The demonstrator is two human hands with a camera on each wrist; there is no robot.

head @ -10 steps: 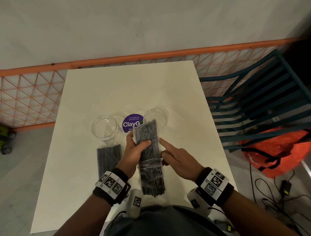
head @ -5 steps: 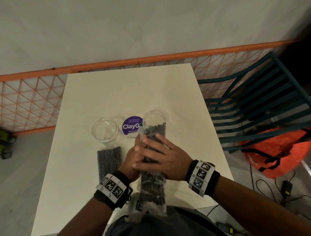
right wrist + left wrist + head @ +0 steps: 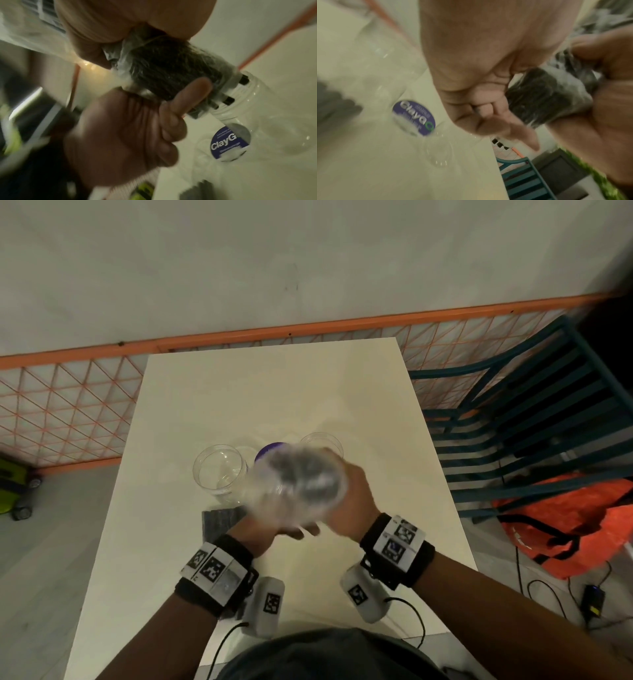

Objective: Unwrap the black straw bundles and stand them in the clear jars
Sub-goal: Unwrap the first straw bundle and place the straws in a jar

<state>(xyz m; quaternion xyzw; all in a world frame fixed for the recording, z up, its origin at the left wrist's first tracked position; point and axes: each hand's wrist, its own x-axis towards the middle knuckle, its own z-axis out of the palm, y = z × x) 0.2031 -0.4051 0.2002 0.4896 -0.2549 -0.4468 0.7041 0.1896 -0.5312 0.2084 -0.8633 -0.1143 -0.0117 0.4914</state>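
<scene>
I hold a plastic-wrapped bundle of black straws [image 3: 296, 486] upright over the table, its blurred top end facing the head camera. My left hand [image 3: 260, 530] grips it from the near left and my right hand [image 3: 358, 498] from the right. In the right wrist view the bundle [image 3: 171, 73] has bare straw tips poking from the wrap beside the mouth of a clear jar [image 3: 274, 121]. Two clear jars stand behind the bundle, one left [image 3: 221, 470], one right [image 3: 322, 441]. A second wrapped bundle [image 3: 221, 518] lies flat near the left jar.
A purple round sticker [image 3: 269, 448] sits on the white table [image 3: 274, 392] between the jars. An orange mesh fence [image 3: 68, 405] runs behind and left of the table. A teal slatted chair [image 3: 534, 433] and an orange bag [image 3: 565, 518] are at the right.
The bundle has swung from lying slanted in my hands to standing upright with its end towards the head camera. My right hand moved from across it to its right side.
</scene>
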